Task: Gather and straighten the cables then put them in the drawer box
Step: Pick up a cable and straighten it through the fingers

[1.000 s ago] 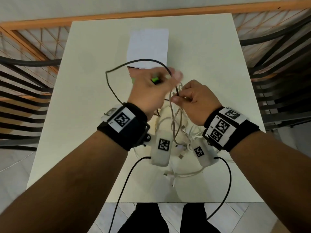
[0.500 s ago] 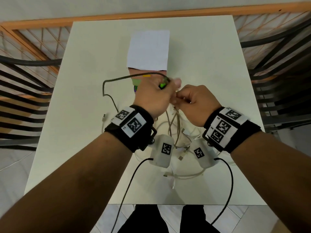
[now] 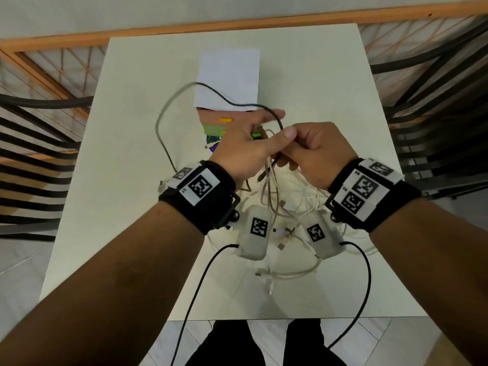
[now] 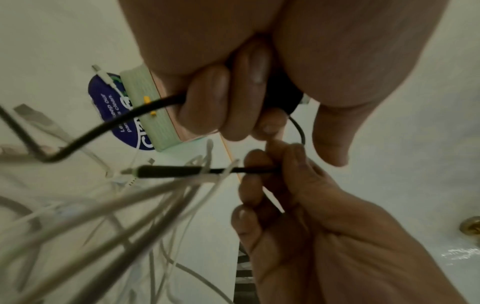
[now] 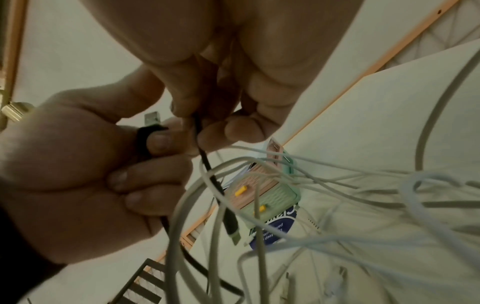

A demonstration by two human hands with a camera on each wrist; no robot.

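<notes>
While both hands pinch the black cable (image 3: pixel 274 120), left hand (image 3: pixel 245 151), right hand (image 3: pixel 317 151), only wrist views show sticker (image 4: pixel 116 115) reading "clean".

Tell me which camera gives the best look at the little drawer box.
The right wrist view: the drawer box shows its pink and green fronts and yellow handles, though pale cables cross it. The left wrist view shows only one green side behind the black cable. In the head view the left hand hides most of it.
</notes>
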